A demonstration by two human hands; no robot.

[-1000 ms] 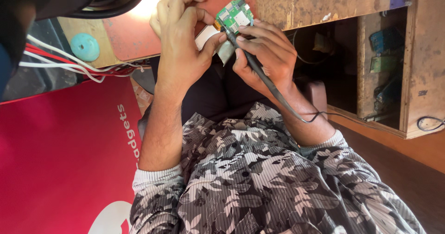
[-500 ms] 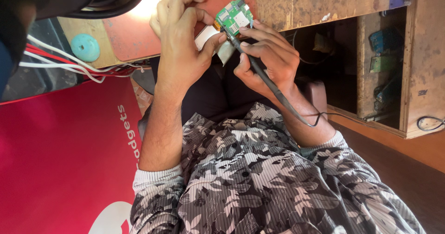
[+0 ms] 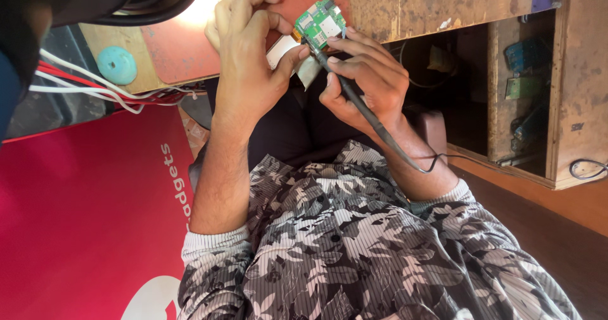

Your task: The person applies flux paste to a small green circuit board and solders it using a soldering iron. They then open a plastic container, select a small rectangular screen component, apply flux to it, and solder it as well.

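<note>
Green circuit board (image 3: 321, 23), small and roughly square with a silvery shield at its middle, is held just above the near edge of the worn wooden surface (image 3: 405, 6), between the two hands and close to the red mat (image 3: 183, 47) laid on that surface. It is pinched at its lower left corner by the left hand (image 3: 250, 60), whose fingers (image 3: 288, 63) are curled tight, with a scrap of white paper or tape (image 3: 297, 60) caught beneath the thumb. A slim black corded iron-like tool (image 3: 354, 101) is gripped pen-fashion in the right hand (image 3: 370, 82), the fingers closed firmly around its shaft; its tip is laid against the lower edge of the board, though the exact point of contact cannot be made out. The black cord (image 3: 437, 161) is trailed past the right wrist.

The step in hand is judged to be close tip-work on one spot of the board. A steady board and only small, controlled movement of the tip would be called for next.

Further out, a round turquoise disc (image 3: 117, 64) is seen on the surface, white and red wires (image 3: 95, 89) are run along its edge, and a large red panel (image 3: 82, 218) is spread below.
</note>
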